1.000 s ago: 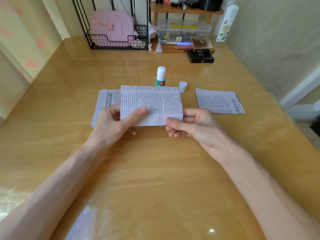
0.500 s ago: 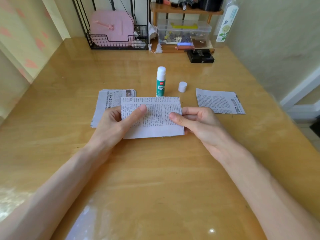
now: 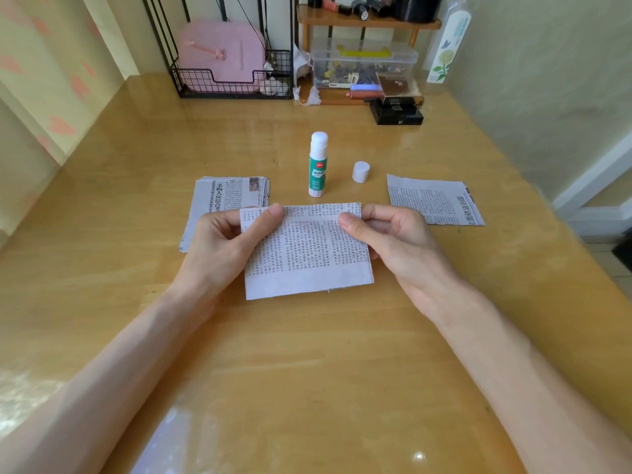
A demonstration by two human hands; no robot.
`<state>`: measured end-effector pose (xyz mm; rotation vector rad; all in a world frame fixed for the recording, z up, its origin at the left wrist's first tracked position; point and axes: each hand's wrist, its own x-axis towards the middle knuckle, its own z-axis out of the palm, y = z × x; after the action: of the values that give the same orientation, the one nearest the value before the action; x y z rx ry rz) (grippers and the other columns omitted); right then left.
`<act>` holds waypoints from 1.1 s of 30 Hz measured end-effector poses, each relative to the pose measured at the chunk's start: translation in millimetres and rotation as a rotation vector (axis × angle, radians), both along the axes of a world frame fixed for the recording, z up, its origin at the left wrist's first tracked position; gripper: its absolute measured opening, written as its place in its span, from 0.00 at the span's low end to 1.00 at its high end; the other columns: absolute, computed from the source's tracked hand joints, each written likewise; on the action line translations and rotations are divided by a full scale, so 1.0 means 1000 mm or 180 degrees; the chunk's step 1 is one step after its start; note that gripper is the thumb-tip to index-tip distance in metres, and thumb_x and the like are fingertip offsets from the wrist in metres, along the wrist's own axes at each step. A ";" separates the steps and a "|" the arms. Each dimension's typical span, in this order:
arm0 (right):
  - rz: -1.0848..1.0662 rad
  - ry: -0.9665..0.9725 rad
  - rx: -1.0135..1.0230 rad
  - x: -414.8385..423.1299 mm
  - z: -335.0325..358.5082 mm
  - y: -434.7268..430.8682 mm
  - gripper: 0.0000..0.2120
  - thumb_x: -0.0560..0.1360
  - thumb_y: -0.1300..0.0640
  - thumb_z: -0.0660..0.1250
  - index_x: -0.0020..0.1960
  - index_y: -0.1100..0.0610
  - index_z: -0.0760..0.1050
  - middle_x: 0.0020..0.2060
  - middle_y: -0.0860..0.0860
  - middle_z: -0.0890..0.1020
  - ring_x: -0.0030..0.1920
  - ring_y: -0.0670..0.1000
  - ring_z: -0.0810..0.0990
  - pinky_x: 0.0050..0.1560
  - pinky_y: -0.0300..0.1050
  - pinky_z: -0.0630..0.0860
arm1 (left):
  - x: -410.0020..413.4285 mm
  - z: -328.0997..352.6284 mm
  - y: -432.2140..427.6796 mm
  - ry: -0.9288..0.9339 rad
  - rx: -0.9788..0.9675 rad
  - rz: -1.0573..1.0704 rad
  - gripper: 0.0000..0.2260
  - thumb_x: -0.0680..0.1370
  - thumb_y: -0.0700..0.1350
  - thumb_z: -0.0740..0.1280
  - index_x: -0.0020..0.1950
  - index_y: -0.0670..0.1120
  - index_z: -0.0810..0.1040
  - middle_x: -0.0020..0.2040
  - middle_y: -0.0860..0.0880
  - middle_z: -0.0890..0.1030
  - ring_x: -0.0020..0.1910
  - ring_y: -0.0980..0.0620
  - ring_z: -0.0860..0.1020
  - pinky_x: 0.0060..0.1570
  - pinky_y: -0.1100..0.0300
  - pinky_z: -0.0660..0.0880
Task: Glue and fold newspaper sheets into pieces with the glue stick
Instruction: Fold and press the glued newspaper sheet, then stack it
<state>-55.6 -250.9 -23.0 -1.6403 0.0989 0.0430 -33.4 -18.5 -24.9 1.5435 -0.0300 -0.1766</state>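
Note:
A folded newspaper piece (image 3: 307, 254) lies in front of me on the wooden table (image 3: 307, 371). My left hand (image 3: 222, 248) pinches its top left corner, thumb on top. My right hand (image 3: 393, 237) pinches the top right corner the same way. Just beyond the piece, an uncapped glue stick (image 3: 318, 165) stands upright, and its white cap (image 3: 361, 172) sits to its right. A stack of newspaper sheets (image 3: 225, 196) lies at the left, partly under my left hand. A single newspaper piece (image 3: 434, 200) lies at the right.
A black wire rack holding a pink case (image 3: 222, 53) stands at the back. A wooden shelf with a clear plastic box (image 3: 362, 63), a black box (image 3: 396, 112) and a tall bottle (image 3: 448, 46) stand at the back right. A wall runs along the right.
The newspaper piece has come down from upright to nearly flat on the table. Both thumbs have shifted up to its top corners.

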 end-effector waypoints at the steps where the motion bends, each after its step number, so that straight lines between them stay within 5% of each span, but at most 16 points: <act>1: 0.0008 0.0031 0.0037 0.000 0.001 0.000 0.07 0.79 0.54 0.75 0.48 0.58 0.85 0.46 0.57 0.89 0.44 0.43 0.84 0.44 0.31 0.73 | 0.000 0.000 0.001 -0.0024 -0.0019 0.0029 0.11 0.78 0.51 0.73 0.44 0.44 0.88 0.49 0.45 0.89 0.49 0.47 0.88 0.51 0.54 0.85; 6: -0.0070 0.0209 0.0209 0.002 0.002 0.003 0.09 0.80 0.51 0.73 0.54 0.56 0.85 0.43 0.47 0.87 0.42 0.43 0.80 0.41 0.41 0.70 | 0.000 -0.001 0.001 -0.0104 0.0087 0.0034 0.10 0.78 0.48 0.73 0.46 0.42 0.88 0.48 0.46 0.89 0.48 0.48 0.88 0.47 0.58 0.84; 10: -0.0241 0.0023 0.0186 0.000 0.002 0.002 0.02 0.78 0.56 0.75 0.48 0.55 0.85 0.41 0.50 0.88 0.39 0.40 0.82 0.39 0.30 0.72 | 0.000 -0.001 0.001 -0.0030 0.0099 -0.0027 0.11 0.77 0.50 0.73 0.46 0.43 0.88 0.49 0.45 0.89 0.49 0.46 0.88 0.50 0.53 0.85; 17: -0.0265 0.0108 0.0150 0.001 0.002 0.002 0.03 0.78 0.55 0.76 0.47 0.54 0.86 0.41 0.51 0.87 0.39 0.43 0.80 0.37 0.35 0.72 | 0.000 0.001 0.000 -0.0110 0.0092 -0.0072 0.09 0.77 0.50 0.73 0.46 0.46 0.89 0.49 0.46 0.89 0.49 0.48 0.87 0.48 0.59 0.83; 22: -0.0080 0.0215 0.0156 0.000 0.003 0.005 0.09 0.78 0.51 0.75 0.53 0.56 0.86 0.45 0.50 0.88 0.46 0.47 0.83 0.47 0.44 0.73 | 0.000 0.000 0.002 -0.0166 0.0171 -0.0027 0.08 0.78 0.49 0.74 0.45 0.45 0.89 0.48 0.46 0.89 0.47 0.48 0.87 0.47 0.58 0.83; 26: -0.0006 0.0158 0.0089 -0.001 0.002 0.004 0.09 0.76 0.55 0.78 0.53 0.58 0.86 0.47 0.54 0.89 0.52 0.48 0.87 0.58 0.36 0.78 | -0.001 0.000 0.000 -0.0191 0.0250 -0.0145 0.09 0.78 0.50 0.73 0.45 0.45 0.89 0.48 0.47 0.89 0.47 0.49 0.87 0.45 0.60 0.83; 33: 0.0075 0.0079 0.0015 0.000 0.004 0.006 0.05 0.77 0.57 0.77 0.50 0.59 0.85 0.44 0.53 0.88 0.46 0.44 0.85 0.50 0.32 0.77 | -0.002 0.001 0.000 -0.0277 0.0271 -0.0195 0.06 0.78 0.47 0.74 0.46 0.45 0.88 0.46 0.48 0.89 0.45 0.50 0.88 0.42 0.62 0.83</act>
<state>-56.0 -245.4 -18.5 -1.6364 0.0982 0.0816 -35.2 -18.2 -23.9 1.6356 -0.1403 -0.1608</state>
